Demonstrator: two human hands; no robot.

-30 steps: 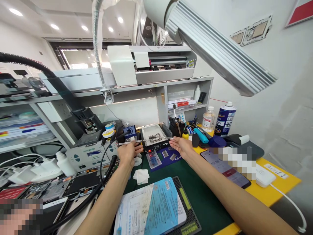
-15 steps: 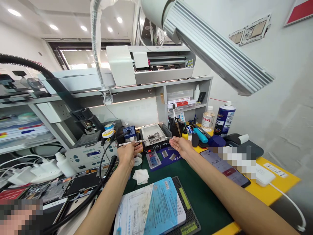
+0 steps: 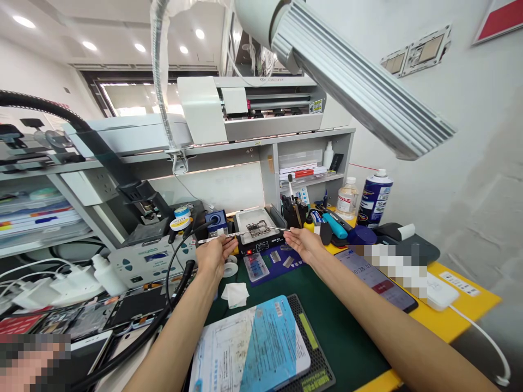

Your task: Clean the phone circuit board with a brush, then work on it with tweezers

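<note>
Grip of left hand point(image 3: 212, 260) closed on slim metal tool point(image 3: 216, 236), right hand point(image 3: 306, 245) pinching thin rod point(image 3: 280, 228), tips unclear

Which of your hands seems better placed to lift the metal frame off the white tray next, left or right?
Probably right: the right hand seems only to touch the thin metal strip with its fingertips, while the left hand grips that strip.

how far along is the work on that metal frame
Done: the metal frame is already on the white plate. In hand: the left hand holds a thin steel tool and the right hand a slim pick, both over the frame. Left: the frame remains in place; how much remains can't be told.
</note>
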